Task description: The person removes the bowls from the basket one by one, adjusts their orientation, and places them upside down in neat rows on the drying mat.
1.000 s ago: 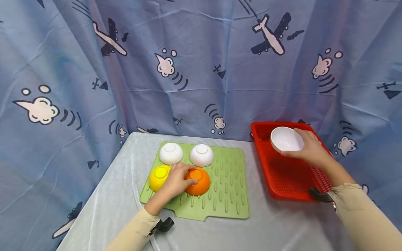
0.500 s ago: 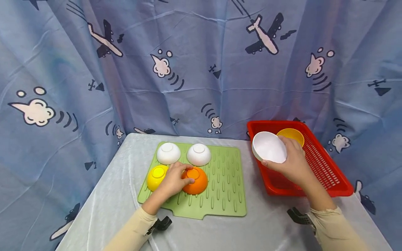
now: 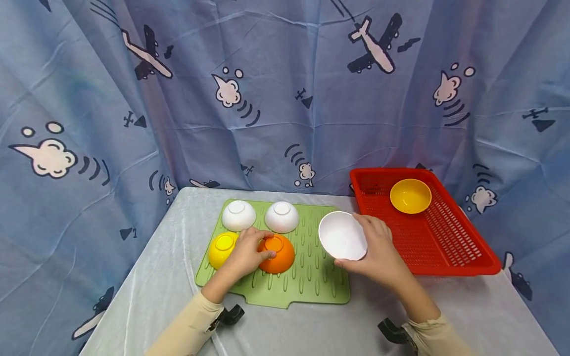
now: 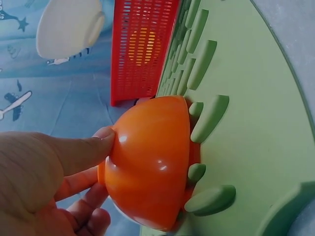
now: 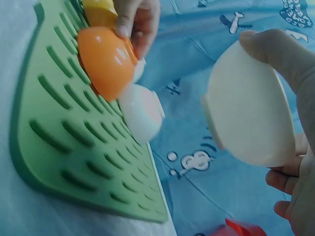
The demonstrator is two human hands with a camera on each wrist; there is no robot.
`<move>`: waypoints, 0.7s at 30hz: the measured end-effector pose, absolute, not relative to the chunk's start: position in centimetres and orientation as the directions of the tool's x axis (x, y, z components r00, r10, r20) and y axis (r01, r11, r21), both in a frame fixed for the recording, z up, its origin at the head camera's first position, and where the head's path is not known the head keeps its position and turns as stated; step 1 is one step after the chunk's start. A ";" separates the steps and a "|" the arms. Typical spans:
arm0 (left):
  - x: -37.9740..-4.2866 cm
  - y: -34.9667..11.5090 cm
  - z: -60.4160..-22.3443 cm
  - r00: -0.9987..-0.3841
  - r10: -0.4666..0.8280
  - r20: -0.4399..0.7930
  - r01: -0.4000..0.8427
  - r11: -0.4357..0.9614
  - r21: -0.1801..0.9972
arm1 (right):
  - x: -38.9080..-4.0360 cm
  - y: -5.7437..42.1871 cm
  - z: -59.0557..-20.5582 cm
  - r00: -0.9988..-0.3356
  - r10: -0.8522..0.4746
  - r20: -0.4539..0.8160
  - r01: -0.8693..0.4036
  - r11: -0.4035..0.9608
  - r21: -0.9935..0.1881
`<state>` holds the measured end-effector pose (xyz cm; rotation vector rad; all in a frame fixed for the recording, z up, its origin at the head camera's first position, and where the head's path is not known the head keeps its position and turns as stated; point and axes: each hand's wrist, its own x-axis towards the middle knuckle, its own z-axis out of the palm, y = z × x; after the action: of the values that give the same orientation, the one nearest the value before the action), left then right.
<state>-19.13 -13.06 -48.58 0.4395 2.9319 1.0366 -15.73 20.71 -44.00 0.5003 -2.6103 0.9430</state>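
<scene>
My left hand (image 3: pixel 247 252) pinches the base of an upside-down orange bowl (image 3: pixel 284 259), which stands on a green drying mat (image 3: pixel 311 292). Thumb and fingers lie on either side of its foot ring in the left wrist view. Left of it sits an upturned yellow bowl (image 3: pixel 219 254), partly behind that hand. Two upturned white bowls, a left one (image 3: pixel 239 220) and a right one (image 3: pixel 282 221), form the back row. Over the mat's right side, my right hand (image 3: pixel 378 249) holds another white bowl (image 3: pixel 342 236) by its rim, its inside facing the head camera.
A red plastic basket (image 3: pixel 438 270) stands right of the mat, with a yellow bowl (image 3: pixel 410 198) upright at its back. Behind the pale cloth-covered table (image 3: pixel 156 277) hangs a blue curtain (image 3: pixel 267 99) with printed planes.
My right hand has carried the white bowl left and toward me, from above the red basket to over the mat. The yellow bowl in the basket has come into view. My left hand stays put.
</scene>
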 end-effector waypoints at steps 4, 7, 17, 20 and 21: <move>-19.1 -12.9 -48.4 -0.958 0.271 0.098 0.273 0.745 0.608 | -15.4 19.8 -44.8 -0.892 -0.235 0.386 -0.426 0.724 -0.543; -18.9 -12.9 -48.2 -0.955 0.277 0.102 0.281 0.746 0.604 | -15.2 19.4 -45.3 -0.889 -0.255 0.380 -0.437 0.721 -0.538; -17.9 -12.0 -46.8 -0.945 0.296 0.137 0.282 0.528 0.801 | -14.9 18.0 -45.9 -0.860 -0.322 0.397 -0.501 0.687 -0.527; -17.2 -11.5 -46.3 -0.924 0.376 0.074 0.239 0.416 0.878 | -14.5 17.6 -45.7 -0.837 -0.333 0.434 -0.535 0.666 -0.520; -16.9 -11.2 -46.1 -0.911 0.410 0.047 0.214 0.372 0.903 | -14.4 17.5 -45.6 -0.825 -0.339 0.453 -0.552 0.656 -0.515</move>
<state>-16.92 -11.24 -46.08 0.5627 2.4432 1.5648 -14.43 17.49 -45.61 0.7103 -2.5576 0.9488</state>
